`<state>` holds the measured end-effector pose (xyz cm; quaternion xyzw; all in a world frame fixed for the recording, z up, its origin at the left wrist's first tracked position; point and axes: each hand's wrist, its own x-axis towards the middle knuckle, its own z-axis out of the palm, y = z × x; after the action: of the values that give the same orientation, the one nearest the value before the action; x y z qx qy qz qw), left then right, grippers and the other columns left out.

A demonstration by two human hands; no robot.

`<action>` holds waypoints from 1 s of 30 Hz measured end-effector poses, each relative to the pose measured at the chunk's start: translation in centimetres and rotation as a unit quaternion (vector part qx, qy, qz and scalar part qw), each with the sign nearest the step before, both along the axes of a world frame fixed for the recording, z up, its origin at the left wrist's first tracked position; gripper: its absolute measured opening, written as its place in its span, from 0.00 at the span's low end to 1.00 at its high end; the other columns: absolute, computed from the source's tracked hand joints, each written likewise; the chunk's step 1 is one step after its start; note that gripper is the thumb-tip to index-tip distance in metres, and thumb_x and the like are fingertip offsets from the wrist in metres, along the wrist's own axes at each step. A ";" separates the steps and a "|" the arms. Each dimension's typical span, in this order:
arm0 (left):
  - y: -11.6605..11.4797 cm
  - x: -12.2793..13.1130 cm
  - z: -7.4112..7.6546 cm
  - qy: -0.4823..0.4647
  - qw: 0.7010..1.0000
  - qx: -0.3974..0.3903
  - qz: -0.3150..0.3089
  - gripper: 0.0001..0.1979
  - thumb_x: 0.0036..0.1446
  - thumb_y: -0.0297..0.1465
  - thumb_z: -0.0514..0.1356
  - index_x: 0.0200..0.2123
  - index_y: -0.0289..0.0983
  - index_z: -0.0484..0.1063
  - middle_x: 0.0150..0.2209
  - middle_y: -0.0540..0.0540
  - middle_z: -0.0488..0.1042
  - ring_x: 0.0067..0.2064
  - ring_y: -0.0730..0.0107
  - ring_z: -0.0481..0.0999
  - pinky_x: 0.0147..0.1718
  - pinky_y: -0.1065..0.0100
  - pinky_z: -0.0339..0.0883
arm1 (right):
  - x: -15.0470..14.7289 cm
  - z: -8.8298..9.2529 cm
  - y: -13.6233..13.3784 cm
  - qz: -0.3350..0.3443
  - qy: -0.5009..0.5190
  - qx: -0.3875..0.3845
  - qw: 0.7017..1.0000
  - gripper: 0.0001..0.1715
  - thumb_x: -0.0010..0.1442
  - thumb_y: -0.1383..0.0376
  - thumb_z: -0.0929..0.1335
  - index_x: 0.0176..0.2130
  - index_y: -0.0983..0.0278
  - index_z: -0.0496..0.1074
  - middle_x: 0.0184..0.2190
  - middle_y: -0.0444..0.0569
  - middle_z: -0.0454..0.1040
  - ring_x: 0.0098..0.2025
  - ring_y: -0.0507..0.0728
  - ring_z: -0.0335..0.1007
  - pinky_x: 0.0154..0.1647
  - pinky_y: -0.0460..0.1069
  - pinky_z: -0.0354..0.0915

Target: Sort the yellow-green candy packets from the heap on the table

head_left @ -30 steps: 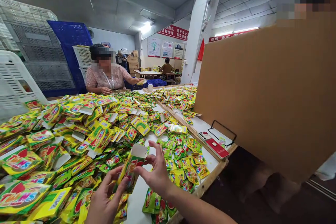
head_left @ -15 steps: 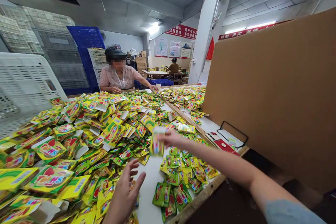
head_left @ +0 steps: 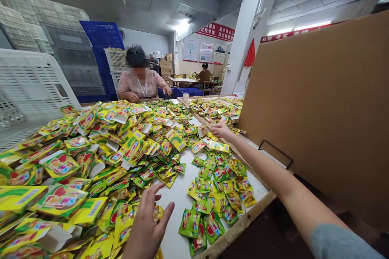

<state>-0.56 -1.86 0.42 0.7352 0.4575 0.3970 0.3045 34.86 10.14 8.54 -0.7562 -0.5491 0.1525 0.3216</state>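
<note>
The left hand [head_left: 150, 220] is held low in front, above the near edge of the heap, with its fingers loosely spread, the thumb set well apart from them and nothing gripped between. The right hand [head_left: 222, 130] is stretched far forward, over the wooden strip [head_left: 199, 117] by which the white table [head_left: 174, 200] is divided; its fingers are pointed toward the left, but whether they are spread, pressed together or pinching anything cannot be told at this size. Just below that hand, a pale-sided box [head_left: 218, 146] is seen lying flat. The left and middle of the table are covered by a heap of small yellow and green boxes [head_left: 62, 166], some with their white end flaps standing out. To the right of the left hand, separated from the heap by a bare strip of table, small green and yellow packets [head_left: 209, 186] are laid in a loose, overlapping group, bordered by the wooden edge [head_left: 243, 223] of the table. More boxes [head_left: 209, 106] are scattered beyond the strip. The left side is taken up by a tilted white crate [head_left: 27, 60], and the right by a large sheet of brown cardboard [head_left: 319, 117]. At the far side, a co-worker in a pink top [head_left: 141, 85] is seated near a white cup [head_left: 185, 97].
</note>
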 end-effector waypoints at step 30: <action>1.6 -0.4 -2.3 0.046 0.996 0.066 -0.029 0.19 0.50 0.41 0.56 0.46 0.42 0.66 0.43 0.43 0.71 0.42 0.57 0.75 0.41 0.57 0.73 | -10.5 -4.2 -3.4 0.235 -0.253 -0.119 0.931 0.21 0.43 0.71 0.73 0.41 0.69 0.74 0.39 0.56 0.76 0.41 0.59 0.71 0.38 0.46 0.64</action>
<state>-0.96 -0.22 -1.90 0.7837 0.4227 0.3831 0.2456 24.31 6.74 4.29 -0.6518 -0.7521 0.0912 0.0350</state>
